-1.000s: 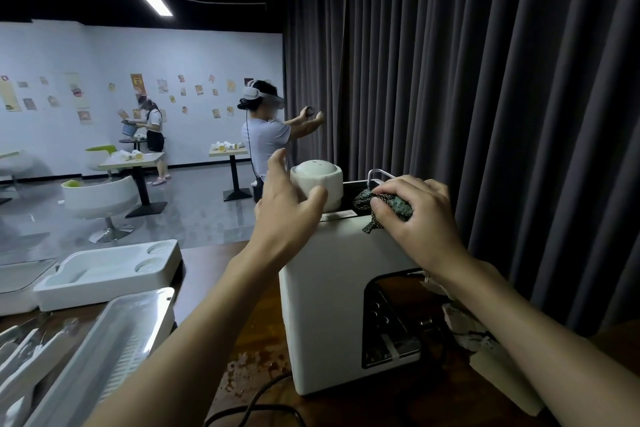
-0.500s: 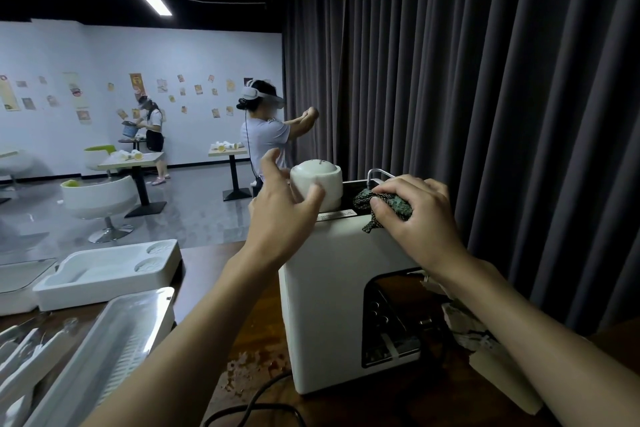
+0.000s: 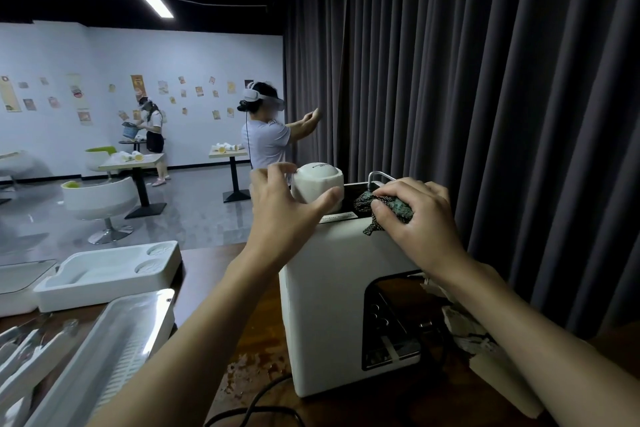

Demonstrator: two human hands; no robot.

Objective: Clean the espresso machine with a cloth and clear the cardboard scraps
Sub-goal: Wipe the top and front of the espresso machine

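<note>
Atop the boxy white espresso machine [image 3: 329, 305], the left hand [image 3: 284, 215] curls round a smooth dome [image 3: 318, 184]; the right hand [image 3: 422, 218] pinches a bunched woven cloth [image 3: 381, 206].

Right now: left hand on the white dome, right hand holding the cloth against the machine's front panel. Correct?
No. Head view: the right hand holds the cloth on top of the machine, not its front panel. The left hand on the white dome stands.
</note>
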